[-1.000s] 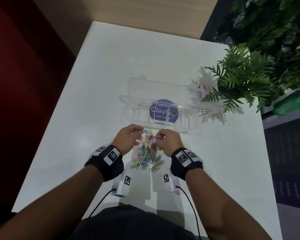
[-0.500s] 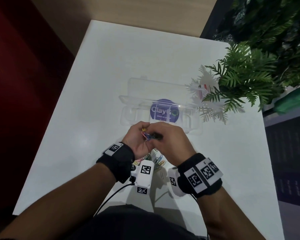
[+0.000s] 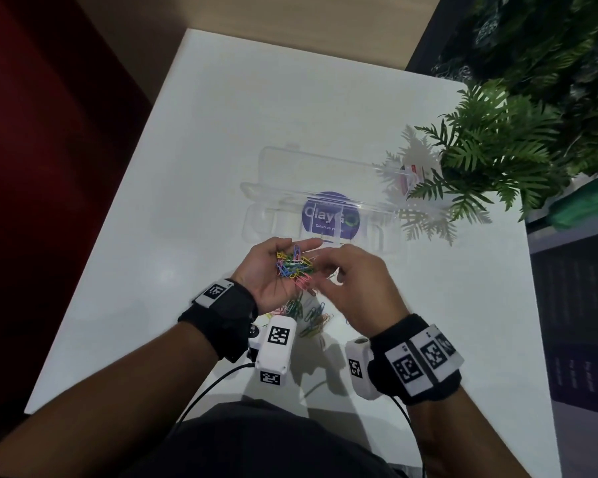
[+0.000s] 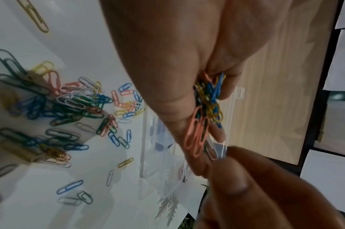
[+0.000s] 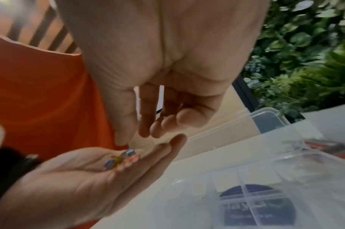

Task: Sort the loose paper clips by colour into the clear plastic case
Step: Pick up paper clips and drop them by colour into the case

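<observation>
Paper clips (image 3: 295,267): mixed-colour bunch cupped in left palm, centre of head view; none sorted yet.

Left of centre, left hand (image 3: 273,270) lies palm up with fingers loosely extended, carrying the bunch rather than gripping it. More clips (image 3: 311,317) lie loose on the white table (image 3: 221,132) just below the hands. Right of centre, right hand (image 3: 356,288) hovers over the palm, fingertips drawn together; cannot tell whether it pinches a clip. Clear case (image 3: 325,215) sits open just above the hands, compartments apparently empty. Fern (image 3: 491,157) at upper right. Judgement: picking step. Keep the palm level, tease out one clip at a time since they hook together, and stay with one colour per compartment.
</observation>
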`<state>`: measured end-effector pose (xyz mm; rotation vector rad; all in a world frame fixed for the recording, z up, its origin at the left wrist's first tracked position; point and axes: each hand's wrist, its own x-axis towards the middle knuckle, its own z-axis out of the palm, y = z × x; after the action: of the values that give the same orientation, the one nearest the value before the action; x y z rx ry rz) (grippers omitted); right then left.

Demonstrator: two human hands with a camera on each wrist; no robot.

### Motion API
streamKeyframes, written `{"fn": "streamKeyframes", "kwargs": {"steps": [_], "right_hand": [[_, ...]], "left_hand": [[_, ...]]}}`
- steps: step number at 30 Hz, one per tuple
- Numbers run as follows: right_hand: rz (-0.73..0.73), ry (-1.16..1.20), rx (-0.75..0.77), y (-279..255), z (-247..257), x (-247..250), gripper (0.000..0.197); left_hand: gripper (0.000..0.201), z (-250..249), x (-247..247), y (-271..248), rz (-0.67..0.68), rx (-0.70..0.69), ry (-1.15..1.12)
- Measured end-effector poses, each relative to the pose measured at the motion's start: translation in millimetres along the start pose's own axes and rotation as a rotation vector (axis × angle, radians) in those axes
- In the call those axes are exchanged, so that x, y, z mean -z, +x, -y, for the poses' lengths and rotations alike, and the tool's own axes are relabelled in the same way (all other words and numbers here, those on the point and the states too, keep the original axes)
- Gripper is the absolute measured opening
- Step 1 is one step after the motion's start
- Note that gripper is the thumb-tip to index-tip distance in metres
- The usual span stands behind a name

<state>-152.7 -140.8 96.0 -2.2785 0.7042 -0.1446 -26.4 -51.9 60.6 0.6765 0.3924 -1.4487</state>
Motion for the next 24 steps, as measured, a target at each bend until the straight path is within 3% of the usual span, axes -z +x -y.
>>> {"fn": "streamKeyframes", "kwargs": {"steps": [4, 8, 14, 19, 24], "right_hand": [[0.044, -0.098, 0.014, -5.3, 8.0, -15.2, 0.025], [-0.026, -0.094, 0.035, -6.1, 8.9, -27.7, 0.021], [0.002, -0.086, 0.077, -4.4, 7.9, -35.7, 0.013], [-0.030, 0.087, -0.090, 12.3, 12.2, -20.7, 0.006], [-0.034, 0.049, -0.187, 66.7, 14.2, -24.9, 0.010]], "left_hand": [[0.047, 0.5, -1.1, -0.6, 0.000, -0.030, -0.029], [0.051, 1.0, 3.1, -2.1, -0.010, -0.039, -0.012], [0.050, -4.6, 14.8, -5.9, -0.044, -0.053, -0.041], [0.046, -16.7, 32.7, -12.4, -0.082, -0.098, -0.094], [0.050, -28.7, 53.7, -21.1, -0.141, -0.116, -0.074]]}}
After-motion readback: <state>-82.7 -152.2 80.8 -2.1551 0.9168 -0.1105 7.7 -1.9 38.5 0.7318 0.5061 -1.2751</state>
